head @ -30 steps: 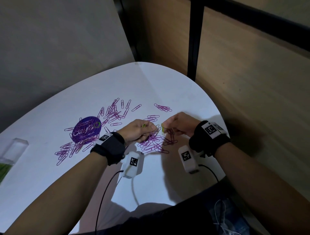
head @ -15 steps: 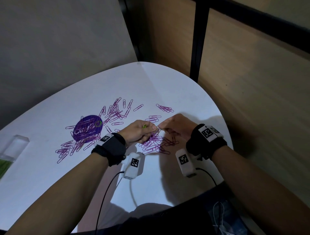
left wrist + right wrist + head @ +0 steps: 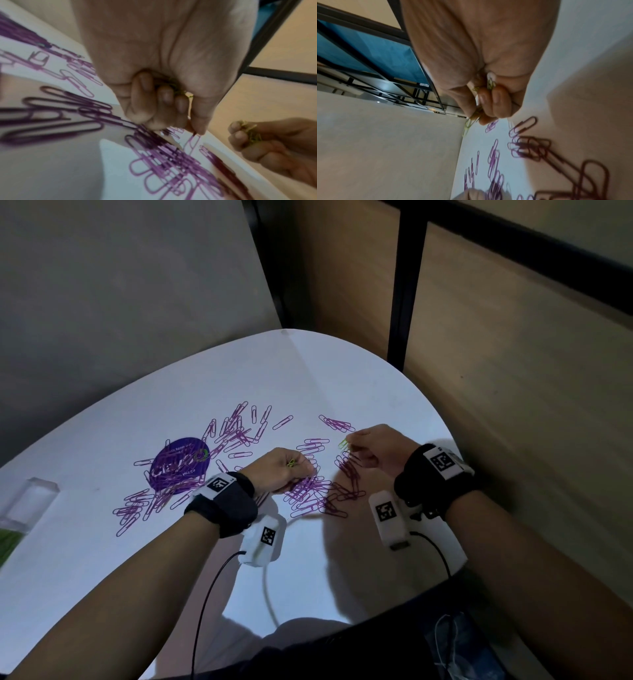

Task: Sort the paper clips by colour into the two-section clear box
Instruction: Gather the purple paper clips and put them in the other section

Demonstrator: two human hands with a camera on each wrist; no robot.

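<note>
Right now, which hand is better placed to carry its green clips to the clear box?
Left. The left hand, gripping green clips, is on the clear box's side; the right hand is farther away.

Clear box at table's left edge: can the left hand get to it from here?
Probably yes. Open table lies between the left hand and the clear box, but it grips green clips, so it can drop them, not grasp.

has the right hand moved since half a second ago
Yes. The right hand, pinching green clips, has pulled away from the left hand, going right and slightly farther up the table, toward the small purple clip cluster.
</note>
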